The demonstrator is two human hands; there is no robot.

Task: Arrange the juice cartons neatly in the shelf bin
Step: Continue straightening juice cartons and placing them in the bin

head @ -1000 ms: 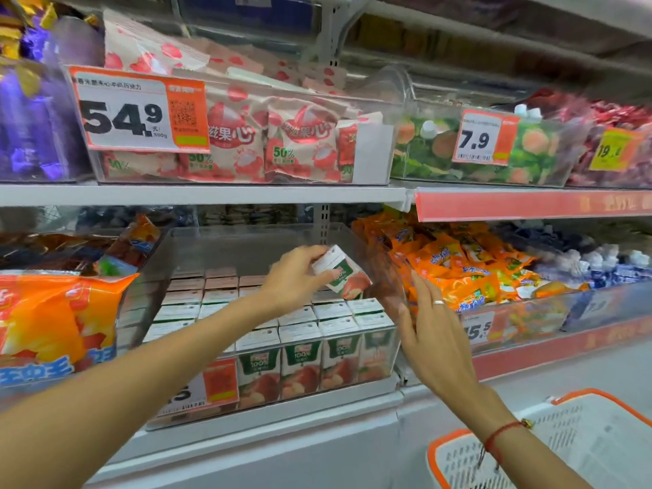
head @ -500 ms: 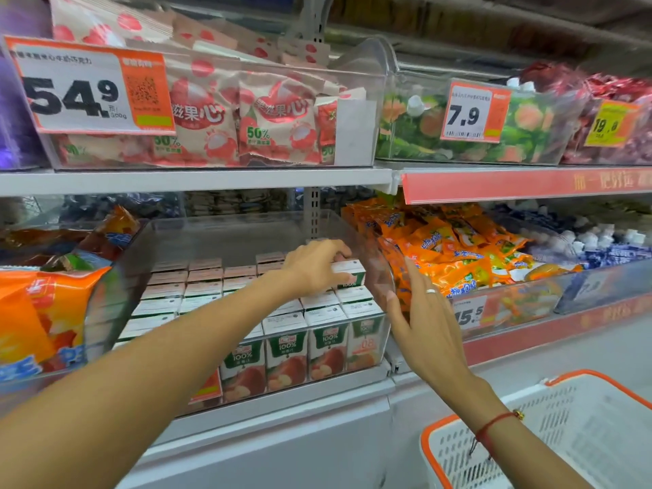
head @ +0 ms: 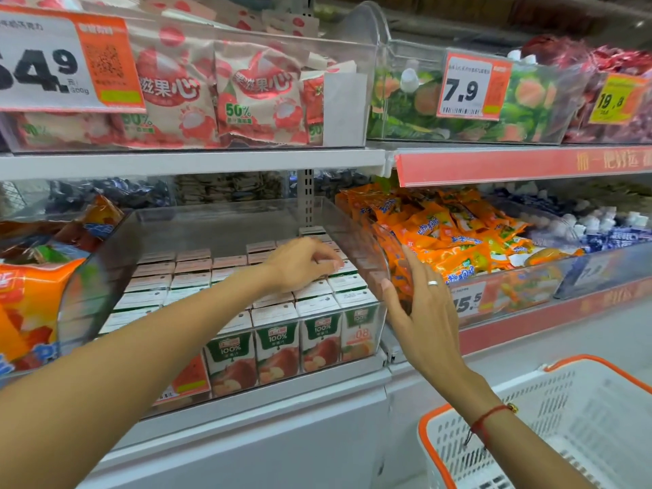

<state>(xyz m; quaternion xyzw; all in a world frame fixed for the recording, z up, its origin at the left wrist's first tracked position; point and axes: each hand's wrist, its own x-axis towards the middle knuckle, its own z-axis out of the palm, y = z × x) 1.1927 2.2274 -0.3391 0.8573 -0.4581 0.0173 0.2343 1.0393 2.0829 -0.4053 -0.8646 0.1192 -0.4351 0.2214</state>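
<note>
Small white and green juice cartons [head: 278,344] with a red apple print stand upright in tidy rows inside a clear plastic shelf bin [head: 218,227]. My left hand [head: 300,262] reaches into the bin from the left. Its fingers curl down over the top of one carton [head: 347,271] in the rightmost column, a few rows behind the front. That carton sits level with its neighbours. My right hand [head: 420,312], a ring on one finger, is held flat with straight fingers against the outside of the bin's right wall near the front corner.
Next to the bin on the right is a bin of orange snack packs [head: 444,238]. Orange bags [head: 31,298] fill the bin on the left. The shelf above [head: 197,160] carries lychee sweet bags. A white basket with an orange rim [head: 571,421] sits at the lower right.
My left hand has lowered the tilted carton from above the rows down into the right column. My right hand has stayed at the bin's right side.
</note>
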